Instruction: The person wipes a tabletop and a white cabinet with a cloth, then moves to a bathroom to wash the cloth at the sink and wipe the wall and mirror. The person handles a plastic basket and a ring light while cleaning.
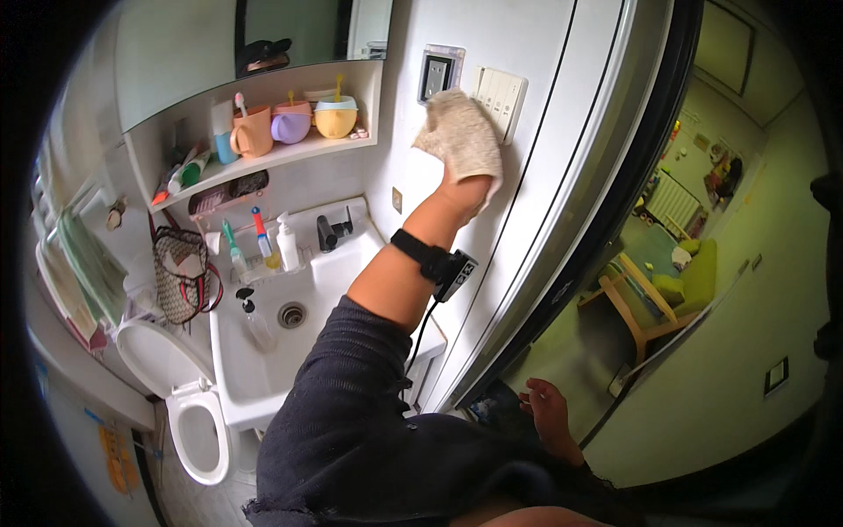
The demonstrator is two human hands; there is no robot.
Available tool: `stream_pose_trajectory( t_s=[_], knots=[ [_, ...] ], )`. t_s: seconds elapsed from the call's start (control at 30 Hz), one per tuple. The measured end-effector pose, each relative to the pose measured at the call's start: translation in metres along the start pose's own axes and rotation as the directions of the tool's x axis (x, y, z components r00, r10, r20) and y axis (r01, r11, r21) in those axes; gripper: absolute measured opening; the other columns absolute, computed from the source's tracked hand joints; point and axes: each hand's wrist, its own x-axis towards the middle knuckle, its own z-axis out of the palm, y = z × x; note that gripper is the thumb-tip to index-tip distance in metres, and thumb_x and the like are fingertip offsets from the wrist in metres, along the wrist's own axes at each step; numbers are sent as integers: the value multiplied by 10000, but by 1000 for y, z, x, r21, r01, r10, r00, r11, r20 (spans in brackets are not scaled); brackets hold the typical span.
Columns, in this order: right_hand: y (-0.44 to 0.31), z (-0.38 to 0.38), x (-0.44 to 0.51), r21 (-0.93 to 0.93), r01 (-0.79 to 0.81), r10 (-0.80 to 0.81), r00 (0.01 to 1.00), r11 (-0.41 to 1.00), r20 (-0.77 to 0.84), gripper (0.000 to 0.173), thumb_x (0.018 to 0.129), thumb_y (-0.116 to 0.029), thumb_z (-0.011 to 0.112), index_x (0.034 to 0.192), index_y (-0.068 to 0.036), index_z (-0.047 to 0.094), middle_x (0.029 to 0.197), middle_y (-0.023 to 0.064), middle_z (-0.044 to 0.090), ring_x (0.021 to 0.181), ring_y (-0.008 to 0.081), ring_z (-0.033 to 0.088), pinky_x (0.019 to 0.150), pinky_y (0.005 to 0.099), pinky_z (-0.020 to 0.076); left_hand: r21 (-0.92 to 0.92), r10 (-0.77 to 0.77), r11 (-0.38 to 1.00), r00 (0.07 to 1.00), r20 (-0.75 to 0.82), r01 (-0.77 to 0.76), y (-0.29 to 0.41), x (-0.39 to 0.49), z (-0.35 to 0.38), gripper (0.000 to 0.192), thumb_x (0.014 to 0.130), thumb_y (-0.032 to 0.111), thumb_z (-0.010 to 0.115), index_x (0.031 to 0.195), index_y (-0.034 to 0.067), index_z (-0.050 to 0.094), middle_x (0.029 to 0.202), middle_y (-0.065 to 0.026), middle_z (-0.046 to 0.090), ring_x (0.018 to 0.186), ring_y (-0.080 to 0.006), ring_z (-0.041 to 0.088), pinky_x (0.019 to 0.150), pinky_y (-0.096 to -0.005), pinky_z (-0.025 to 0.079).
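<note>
My left hand [462, 191] is raised to the white wall and mostly covered by a beige terry cloth [461, 128]. The cloth lies over the wall between a framed black power socket [436, 76] and a white switch panel [502, 102], overlapping the lower edges of both. My fingers are hidden beneath it. A black strap with a small device [454, 271] and a cable sits around that forearm. Low on the right, my right hand [546, 410] hangs by the doorway with loosely bent fingers and nothing in it.
Below the arm is a white washbasin [263, 388] with a black faucet [327, 232] and pump bottles. Cups stand on a mirror-cabinet shelf [263, 165]. A toilet [197, 435] is at left. A dark door frame [593, 217] borders a room with a wooden-armed chair [632, 323].
</note>
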Motion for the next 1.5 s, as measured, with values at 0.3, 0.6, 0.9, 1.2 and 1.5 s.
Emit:
stream_pose_trajectory(
  t_s=[0.3,0.6,0.9,1.2,1.5],
  knots=[
    [4,14,-21,112,-100,125,961,989,-247,184,878,-68,437,1041,-16,504,941,63,539,788,171,585,658,267,491,653,157,-196,634,758,-732,23,33,23,678,599,468,659,1092,34,491,1120,-201,446,1053,-384,394,929,-536,233],
    [7,37,-17,119,-98,123,965,988,-232,180,882,-72,431,1043,-26,496,950,60,536,793,172,589,667,259,489,598,132,-129,584,801,-791,25,24,16,588,641,324,653,1118,21,492,1120,-184,486,1083,-353,422,926,-390,342],
    [4,38,-15,99,-126,146,960,987,-239,184,883,-79,429,1040,-7,492,953,65,537,793,165,589,667,256,488,670,147,-177,654,742,-721,24,33,25,683,587,339,700,1132,7,454,1111,-204,474,1079,-381,398,957,-460,280],
    [17,36,-20,82,-140,154,965,987,-213,200,887,-74,406,1053,2,487,946,79,541,790,179,591,665,275,484,806,172,82,805,568,-587,11,10,3,460,676,230,611,1049,-15,496,996,-175,559,939,-313,540,837,-366,424],
    [18,25,-17,67,-143,155,958,987,-241,203,890,-94,411,1047,14,484,979,84,530,788,181,592,659,271,481,613,178,-166,588,789,-772,29,43,26,663,530,341,744,1049,7,501,1019,-167,529,948,-356,488,863,-424,365]
  ],
)
